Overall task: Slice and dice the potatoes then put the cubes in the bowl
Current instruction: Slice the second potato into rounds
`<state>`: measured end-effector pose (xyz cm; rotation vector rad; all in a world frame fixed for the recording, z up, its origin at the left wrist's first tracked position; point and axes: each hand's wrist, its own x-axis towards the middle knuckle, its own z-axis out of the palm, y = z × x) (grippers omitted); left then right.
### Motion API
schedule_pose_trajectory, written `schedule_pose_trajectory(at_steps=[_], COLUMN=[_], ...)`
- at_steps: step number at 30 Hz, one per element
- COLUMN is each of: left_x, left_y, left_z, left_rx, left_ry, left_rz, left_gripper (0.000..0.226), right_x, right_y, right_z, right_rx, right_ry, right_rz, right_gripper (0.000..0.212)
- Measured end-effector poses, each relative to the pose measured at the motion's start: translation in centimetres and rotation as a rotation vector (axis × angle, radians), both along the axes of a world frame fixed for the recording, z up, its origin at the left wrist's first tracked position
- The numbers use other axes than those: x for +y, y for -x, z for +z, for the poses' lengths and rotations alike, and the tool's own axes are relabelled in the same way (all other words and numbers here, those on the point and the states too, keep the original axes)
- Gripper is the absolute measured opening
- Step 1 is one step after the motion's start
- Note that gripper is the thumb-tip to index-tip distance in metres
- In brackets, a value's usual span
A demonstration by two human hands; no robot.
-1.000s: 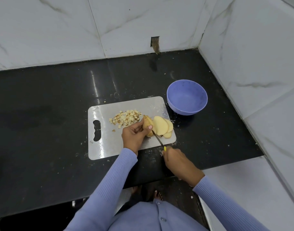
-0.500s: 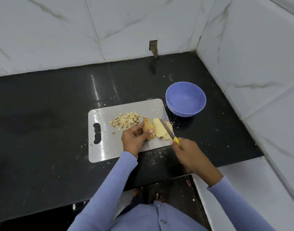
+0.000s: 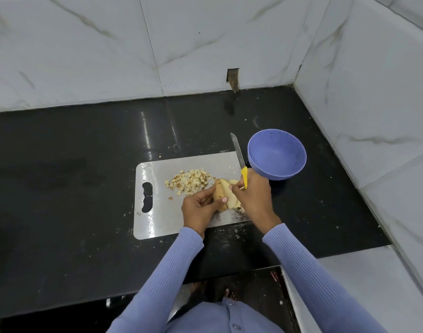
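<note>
A grey cutting board (image 3: 157,212) lies on the black counter. On it sits a pile of small potato cubes (image 3: 189,181). Just right of the pile, my left hand (image 3: 199,207) holds the sliced potato pieces (image 3: 223,194) together, thumb on the front. My right hand (image 3: 252,193) grips the yellow-handled knife (image 3: 239,159); its blade points up and away, past the board's far edge. A forefinger of that hand touches the slices. The purple bowl (image 3: 276,153) stands right of the board and looks empty.
White marble walls close the counter at the back and right. Potato crumbs dot the counter (image 3: 73,188) around the board. A white ledge (image 3: 364,280) lies at the lower right. The counter's front edge runs just below my sleeves.
My right hand has left the cutting position, swung the knife blade upward toward the bowl, and come onto the slices. My left hand keeps hold of the potato.
</note>
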<state>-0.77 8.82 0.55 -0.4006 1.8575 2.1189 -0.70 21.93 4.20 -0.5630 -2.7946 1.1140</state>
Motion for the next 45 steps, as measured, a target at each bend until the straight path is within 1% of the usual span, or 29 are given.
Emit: schedule_pose_trajectory(at_steps=[4, 7, 10, 15, 19, 29, 35, 38, 42, 45], left_x=[0.1, 0.1, 0.1, 0.3, 0.4, 0.3, 0.3, 0.2, 0.1, 0.2], left_y=[0.0, 0.1, 0.2, 0.3, 0.4, 0.6, 0.7, 0.8, 1.0, 1.0], left_z=[-0.1, -0.1, -0.2, -0.3, -0.3, -0.3, -0.3, -0.2, -0.1, -0.1], left_rx=[-0.001, -0.002, 0.001, 0.014, 0.007, -0.010, -0.034, -0.042, -0.051, -0.052], left_ry=[0.000, -0.001, 0.012, 0.040, 0.038, 0.029, 0.012, -0.004, -0.008, -0.009], left_rz=[0.005, 0.005, 0.009, 0.014, 0.021, 0.022, 0.024, 0.022, 0.018, 0.018], left_gripper=[0.051, 0.051, 0.052, 0.054, 0.055, 0.056, 0.057, 0.053, 0.055, 0.051], right_x=[0.0, -0.6, -1.2, -1.2, -1.1, -1.1, -1.3, -1.4, -1.6, -2.2], right_y=[0.3, -0.5, -1.8, -3.3, -3.8, -3.8, -3.8, -3.9, -3.5, -3.1], right_z=[0.5, 0.9, 0.9, 1.1, 1.1, 0.9, 1.3, 1.0, 0.6, 0.6], right_rx=[-0.035, -0.043, -0.090, -0.170, -0.227, -0.288, -0.260, -0.308, -0.354, -0.397], right_ry=[-0.134, -0.199, -0.127, -0.010, -0.037, -0.107, -0.152, -0.152, -0.154, -0.173], right_rz=[0.033, 0.096, 0.134, 0.166, 0.207, 0.197, 0.222, 0.230, 0.211, 0.227], right_gripper=[0.024, 0.022, 0.022, 0.030, 0.034, 0.032, 0.029, 0.031, 0.034, 0.029])
